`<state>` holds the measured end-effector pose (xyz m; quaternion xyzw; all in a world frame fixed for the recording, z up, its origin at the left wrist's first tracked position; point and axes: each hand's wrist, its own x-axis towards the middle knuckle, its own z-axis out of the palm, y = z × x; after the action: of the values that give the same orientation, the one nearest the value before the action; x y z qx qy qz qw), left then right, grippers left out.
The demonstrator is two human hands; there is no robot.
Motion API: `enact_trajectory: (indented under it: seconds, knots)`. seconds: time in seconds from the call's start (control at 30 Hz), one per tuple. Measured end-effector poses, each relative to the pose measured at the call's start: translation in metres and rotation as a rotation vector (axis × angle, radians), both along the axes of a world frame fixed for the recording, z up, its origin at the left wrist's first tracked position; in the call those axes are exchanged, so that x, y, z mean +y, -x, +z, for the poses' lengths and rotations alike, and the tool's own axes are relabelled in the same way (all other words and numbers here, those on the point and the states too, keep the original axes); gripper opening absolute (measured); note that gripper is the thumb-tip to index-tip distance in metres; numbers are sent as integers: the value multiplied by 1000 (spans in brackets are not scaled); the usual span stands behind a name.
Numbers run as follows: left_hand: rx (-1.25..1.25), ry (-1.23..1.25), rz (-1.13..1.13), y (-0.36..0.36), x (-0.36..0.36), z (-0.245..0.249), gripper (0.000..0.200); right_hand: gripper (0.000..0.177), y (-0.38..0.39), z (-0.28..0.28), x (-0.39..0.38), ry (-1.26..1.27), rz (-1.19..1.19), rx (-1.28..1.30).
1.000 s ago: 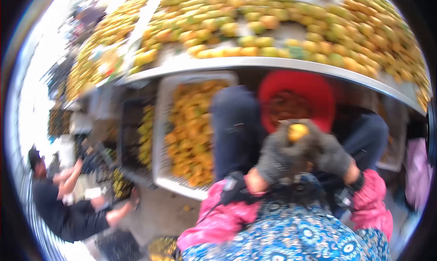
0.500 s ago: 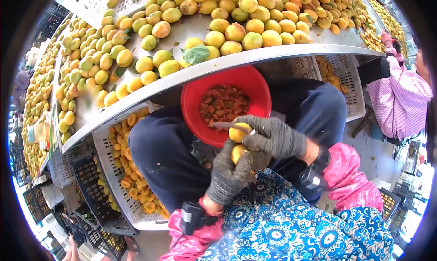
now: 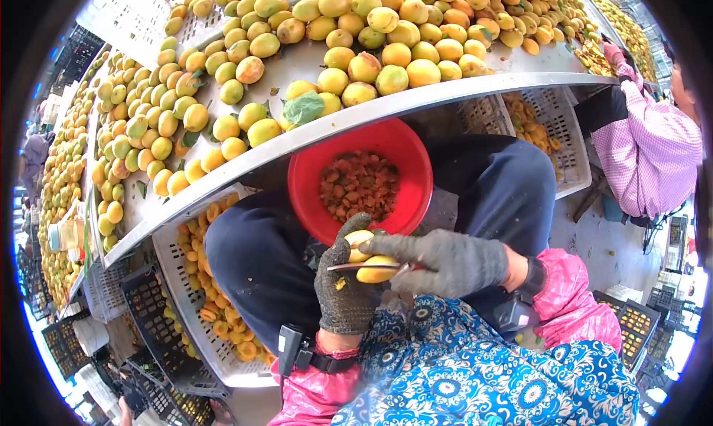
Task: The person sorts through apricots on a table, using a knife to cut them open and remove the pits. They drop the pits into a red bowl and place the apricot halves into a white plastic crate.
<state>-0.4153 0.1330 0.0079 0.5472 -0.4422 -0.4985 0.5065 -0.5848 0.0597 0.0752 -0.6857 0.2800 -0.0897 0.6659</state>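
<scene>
My left hand (image 3: 344, 288), in a dark grey glove, is closed around a yellow apricot (image 3: 359, 243), its fingers upright beside the fruit. A second yellow apricot piece (image 3: 376, 271) lies just below, between the two hands. My right hand (image 3: 449, 262), gloved alike, grips a small knife (image 3: 346, 267); its blade points left across the lower piece toward my left palm. The right fingertips reach over to the upper apricot. Right behind the hands stands a red basin (image 3: 416, 203) between my knees, with brown apricot pits (image 3: 360, 188) in it.
A metal-edged table (image 3: 356, 126) spans ahead, heaped with apricots (image 3: 423, 72) and a green leaf (image 3: 303, 109). At my left sits a white crate (image 3: 186, 285) of halved apricots beside a black crate (image 3: 152, 311). Another white crate (image 3: 568, 140) and a person in a pink checked top (image 3: 646, 158) are at right.
Both hands have moved down and left, away from over the basin. The knife blade has swung lower, and my left hand has turned upright with its fingers raised around the upper apricot.
</scene>
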Motion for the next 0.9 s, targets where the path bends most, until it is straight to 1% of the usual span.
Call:
enact_trajectory:
  seconds: [0.07, 0.1, 0.13, 0.17, 0.2, 0.23, 0.27, 0.3, 0.4, 0.43, 0.47, 0.5, 0.53, 0.6, 0.63, 0.67, 0.73, 0.77, 0.8, 0.83, 0.87, 0.9]
  knots:
    - [1093, -417, 130, -1, 4, -3, 51, 41, 0, 7, 5, -160, -18, 108]
    - [1123, -422, 200, 5, 6, 5, 52, 41, 2, 5, 7, -157, -17, 107]
    - [1121, -421, 199, 6, 9, 6, 52, 37, 6, 0, 9, -70, -107, 53]
    - [1124, -401, 94, 5, 12, 7, 52, 33, 8, -1, 11, 15, -199, -2]
    - [1127, -380, -12, 6, 15, 8, 53, 25, 7, 2, 14, -304, -370, -113]
    - [983, -362, -34, 10, 16, 11, 55, 31, 6, 3, 14, -343, -496, -174]
    - [980, -365, -45, 12, 18, 10, 55, 38, 5, 4, 12, -380, -623, -237]
    - [946, -340, -77, 13, 21, 8, 54, 44, 4, 17, 7, -314, -626, -315]
    - [895, -308, -117, 25, 26, 13, 53, 44, -11, 20, 4, -268, -848, -529]
    - [845, -292, -122, 29, 27, 16, 54, 44, -17, 21, 4, -264, -858, -533]
    - [797, -276, -126, 31, 28, 17, 54, 43, -22, 22, 4, -240, -930, -589]
    - [851, -336, -127, 31, 32, 18, 52, 42, -27, 22, 4, -215, -1001, -643]
    - [850, -340, -137, 34, 33, 19, 52, 42, -31, 20, 5, -211, -1010, -645]
    - [569, -278, -29, 43, 32, 24, 53, 40, -39, 10, 8, -230, -1027, -654]
    - [513, -259, -14, 43, 34, 21, 51, 36, -42, 6, 8, -273, -1076, -726]
    - [513, -260, -17, 44, 33, 23, 51, 36, -41, 6, 10, -272, -1079, -726]
    - [-18, -26, -76, 47, 31, 29, 47, 20, -39, 8, 15, -270, -1039, -695]
    - [-17, -28, -78, 45, 31, 21, 47, 19, -43, 7, 16, -100, -1054, -608]
    - [-171, 62, -139, 42, 30, 13, 43, 19, -44, 5, 17, -101, -1056, -606]
    - [-325, 152, -202, 40, 30, 7, 63, 25, -45, 3, 18, -79, -1036, -580]
    - [-324, 153, -205, 41, 33, 4, 63, 31, -46, 1, 18, -56, -1016, -555]
    - [-332, 190, -161, 45, 30, 12, 41, 31, -47, -2, 13, -136, -1039, -597]
